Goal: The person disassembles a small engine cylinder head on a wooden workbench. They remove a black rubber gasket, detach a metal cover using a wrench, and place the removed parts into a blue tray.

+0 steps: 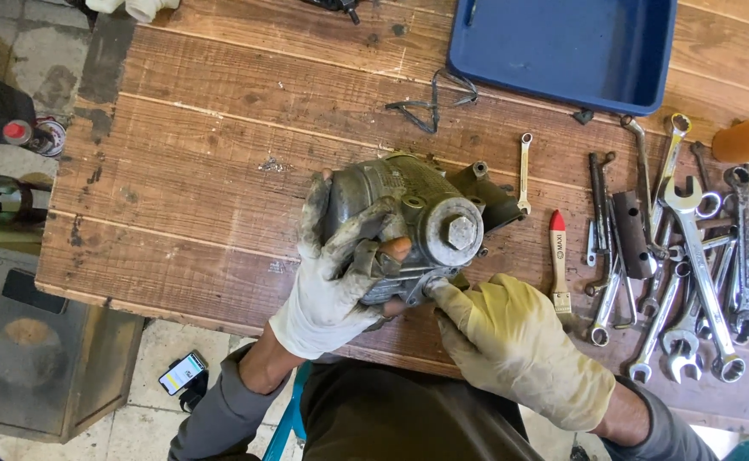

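Grimy grey metal is what I am seeing at the middle of the desk (204, 171): a greasy engine housing (392, 201) with a round cap and hex bolt (460, 232) facing up, sitting near the desk's front edge. My left hand (332, 273), in a dirty white glove, is wrapping around the housing's left side and gripping it. My right hand (511, 341), in a yellowish glove, is pressing its fingertips against the housing's lower right edge, curled narrow but not closing on anything I can make out. Just right of the housing a small brush with a red tip (557, 256) is lying, and beyond it a heap of wrenches (690, 273). A blue tray (562, 47) is resting farther back.
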